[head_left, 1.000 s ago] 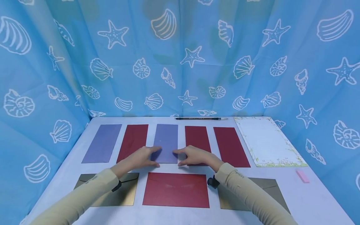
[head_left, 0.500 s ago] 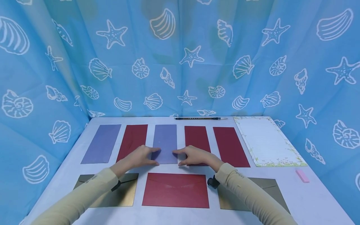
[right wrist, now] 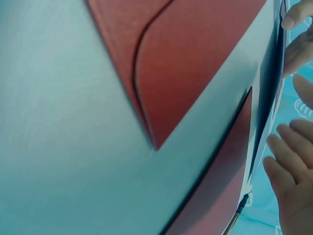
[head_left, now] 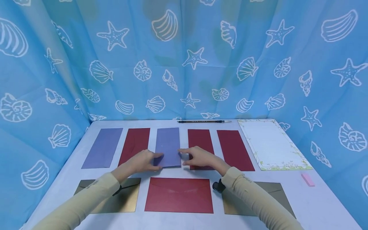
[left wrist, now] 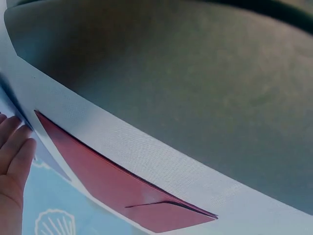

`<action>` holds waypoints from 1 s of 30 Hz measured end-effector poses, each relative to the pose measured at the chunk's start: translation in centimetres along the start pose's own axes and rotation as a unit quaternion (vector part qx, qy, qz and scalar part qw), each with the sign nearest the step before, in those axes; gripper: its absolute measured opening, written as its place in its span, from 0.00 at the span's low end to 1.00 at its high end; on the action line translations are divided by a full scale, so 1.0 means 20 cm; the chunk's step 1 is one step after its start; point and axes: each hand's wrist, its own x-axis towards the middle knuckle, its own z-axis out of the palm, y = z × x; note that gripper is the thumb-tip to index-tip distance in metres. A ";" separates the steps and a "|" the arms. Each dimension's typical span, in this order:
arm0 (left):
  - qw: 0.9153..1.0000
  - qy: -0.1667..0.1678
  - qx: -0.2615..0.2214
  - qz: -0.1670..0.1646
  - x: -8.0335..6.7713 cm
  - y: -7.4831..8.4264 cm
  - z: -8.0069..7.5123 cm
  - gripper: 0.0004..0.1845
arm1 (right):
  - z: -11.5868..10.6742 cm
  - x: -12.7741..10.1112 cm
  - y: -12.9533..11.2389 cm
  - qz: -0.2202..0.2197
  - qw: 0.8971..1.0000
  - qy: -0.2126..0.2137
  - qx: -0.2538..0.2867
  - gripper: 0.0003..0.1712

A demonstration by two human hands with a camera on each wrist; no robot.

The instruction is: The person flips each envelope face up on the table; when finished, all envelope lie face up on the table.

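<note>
A purple paper strip (head_left: 168, 143) lies third in a row of several strips on the white table (head_left: 325, 204). My left hand (head_left: 157, 161) pinches its near left corner between index finger and thumb. My right hand (head_left: 182, 157) pinches its near right edge. The right wrist view shows the purple strip (right wrist: 266, 98) edge-on, raised off the table, with my right fingers (right wrist: 293, 171) beside it. In the left wrist view my left fingers (left wrist: 12, 147) show at the left edge by a red strip (left wrist: 112, 186).
Another purple strip (head_left: 102, 147) and red strips (head_left: 135, 143), (head_left: 200, 139), (head_left: 235, 149) flank it. A red envelope (head_left: 179, 195) lies between gold envelopes (head_left: 126, 198), (head_left: 276, 188) under my arms. Letter paper (head_left: 271, 143), a pen (head_left: 204, 121) and a pink eraser (head_left: 307, 179) sit at the right.
My right index finger has slid farther up the purple strip's right edge, and both hands have closed in on its near end. The strip's near end has shifted slightly.
</note>
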 end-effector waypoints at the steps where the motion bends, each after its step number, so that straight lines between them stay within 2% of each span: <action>1: 1.000 -0.002 0.002 0.001 0.00 0.00 0.00 0.32 | 0.00 0.00 0.01 0.004 1.000 0.010 0.004 0.36; 6: 1.000 -0.005 0.002 0.017 -0.01 0.00 -0.01 0.30 | -0.01 0.01 0.03 0.027 0.998 0.045 0.017 0.37; 10: 0.999 0.005 -0.005 0.040 -0.03 0.01 -0.01 0.27 | -0.01 0.01 0.04 0.044 0.998 0.046 0.025 0.36; 14: 0.998 0.030 -0.012 0.055 -0.04 0.01 -0.02 0.25 | -0.01 0.02 0.03 0.059 0.997 0.047 0.026 0.36; 20: 0.995 0.071 -0.039 0.062 -0.06 0.04 -0.03 0.25 | 0.01 0.03 0.01 0.053 0.995 0.067 0.049 0.33; 25: 0.994 0.077 -0.043 0.063 -0.07 0.07 -0.02 0.26 | 0.02 0.03 -0.02 0.061 0.988 0.095 0.103 0.32; 30: 0.994 0.087 -0.032 0.062 -0.07 0.07 0.01 0.27 | 0.02 0.04 -0.05 0.072 0.983 0.115 0.121 0.33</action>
